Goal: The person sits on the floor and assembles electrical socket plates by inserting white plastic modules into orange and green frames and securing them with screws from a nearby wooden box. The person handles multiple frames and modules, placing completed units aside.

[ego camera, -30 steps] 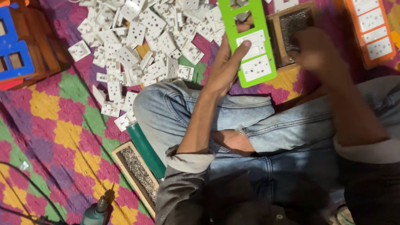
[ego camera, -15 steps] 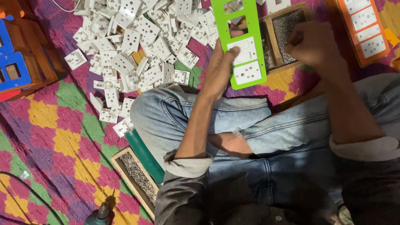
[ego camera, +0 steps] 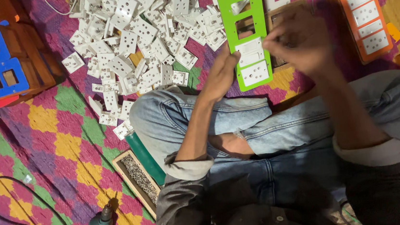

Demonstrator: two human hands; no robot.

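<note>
carrier: patterned quilt of pink, yellow and green diamonds [ego camera: 62, 139], person sits cross-legged at its near edge
plate: long green plastic switch plate with rectangular cut-outs [ego camera: 243, 22], long axis runs away from the person toward the far edge, two white modules in its near end
heap: pile of loose white plastic switch and socket modules [ego camera: 141, 45], left of the plate, toward the far left corner
left hand: [ego camera: 221, 74] fingers flat and together against the plate's left edge, near end
right hand: [ego camera: 297, 39] just right of the plate, blurred, fingers curled, grip cannot tell
nearer hand: left, touching
</note>
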